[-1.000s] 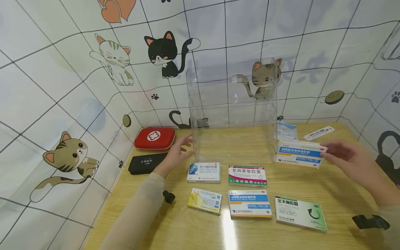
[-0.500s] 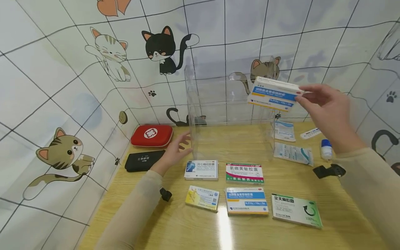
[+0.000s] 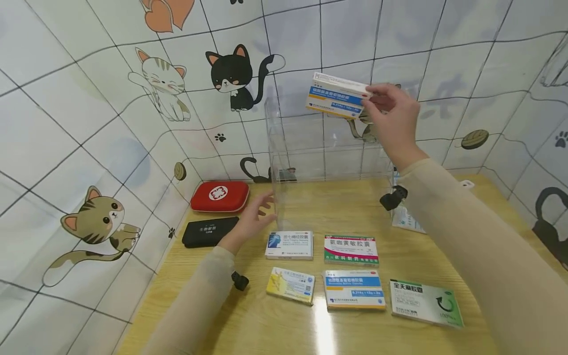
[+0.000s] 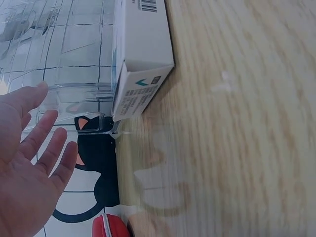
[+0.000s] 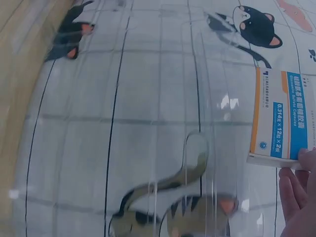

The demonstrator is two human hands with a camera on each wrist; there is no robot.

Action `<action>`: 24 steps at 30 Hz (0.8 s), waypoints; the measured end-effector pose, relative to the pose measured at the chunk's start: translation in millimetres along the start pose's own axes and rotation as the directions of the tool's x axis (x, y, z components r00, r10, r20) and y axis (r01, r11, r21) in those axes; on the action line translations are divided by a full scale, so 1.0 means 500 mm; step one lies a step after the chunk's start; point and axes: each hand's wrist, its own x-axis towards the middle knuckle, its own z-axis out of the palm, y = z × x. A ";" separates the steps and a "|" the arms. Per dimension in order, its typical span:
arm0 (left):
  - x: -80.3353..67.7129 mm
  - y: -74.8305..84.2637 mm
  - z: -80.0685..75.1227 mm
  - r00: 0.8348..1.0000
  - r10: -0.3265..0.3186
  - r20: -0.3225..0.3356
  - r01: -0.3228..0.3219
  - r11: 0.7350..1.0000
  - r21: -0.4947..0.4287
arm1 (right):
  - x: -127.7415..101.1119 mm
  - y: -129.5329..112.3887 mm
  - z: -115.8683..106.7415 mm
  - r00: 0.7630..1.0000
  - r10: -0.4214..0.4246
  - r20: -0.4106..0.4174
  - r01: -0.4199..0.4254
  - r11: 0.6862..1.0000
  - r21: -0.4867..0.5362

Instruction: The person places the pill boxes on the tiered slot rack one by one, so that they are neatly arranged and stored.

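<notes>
Right hand (image 3: 390,116) is pinching the blue-and-white medicine box (image 3: 335,96) by one end, high over the clear acrylic rack (image 3: 328,153); grip clenched. Light, stiff card, probably crushable. Left hand (image 3: 253,217), released, is touching the rack's side.

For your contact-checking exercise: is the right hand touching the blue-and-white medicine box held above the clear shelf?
Touching. The head view shows the right hand pinching the medicine box at its end.
</notes>
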 end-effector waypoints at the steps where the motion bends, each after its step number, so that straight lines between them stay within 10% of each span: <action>1: 0.000 0.000 0.000 1.000 0.004 0.001 -0.004 1.000 0.003 | 0.006 -0.006 0.013 1.000 -0.003 0.005 0.003 1.000 -0.001; 12: -0.002 -0.002 0.001 1.000 -0.015 0.016 0.015 0.999 0.044 | 0.052 -0.028 0.130 0.996 -0.083 0.044 0.087 0.991 -0.104; 24: -0.006 0.010 0.002 1.000 -0.013 0.004 0.013 0.997 0.077 | 0.068 -0.016 0.147 0.966 0.015 0.257 0.038 0.980 -0.198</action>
